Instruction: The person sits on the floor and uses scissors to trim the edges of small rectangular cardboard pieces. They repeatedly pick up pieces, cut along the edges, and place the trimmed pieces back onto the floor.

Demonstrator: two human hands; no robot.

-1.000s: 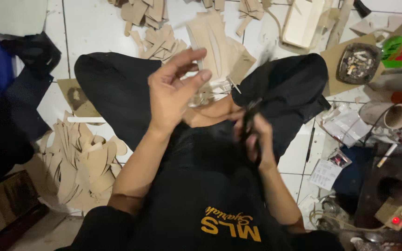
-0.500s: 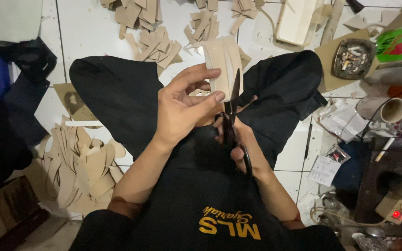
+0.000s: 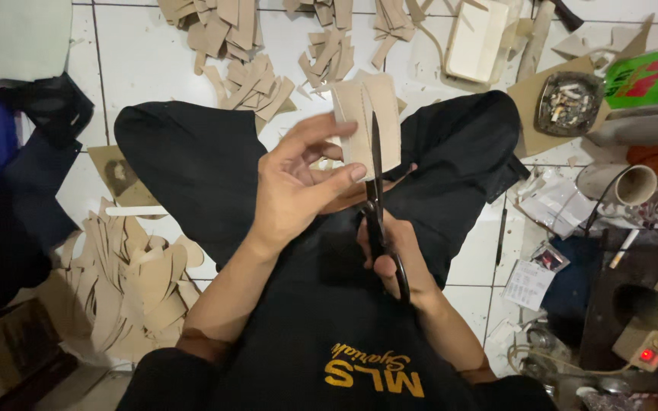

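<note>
White tiled floor (image 3: pixel 146 53), tan offcuts scattered across the top of frame. My left hand (image 3: pixel 298 190) pinches a tan rectangular cardboard piece (image 3: pixel 367 122) upright at centre. My right hand (image 3: pixel 390 259), below it, grips black scissors (image 3: pixel 377 198); blades run up its long axis. Ashtray (image 3: pixel 569 99) upper right holds cigarette butts.

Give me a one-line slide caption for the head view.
Seated on a tiled floor, left hand holds a tan card piece while right hand runs black scissors through it.
</note>
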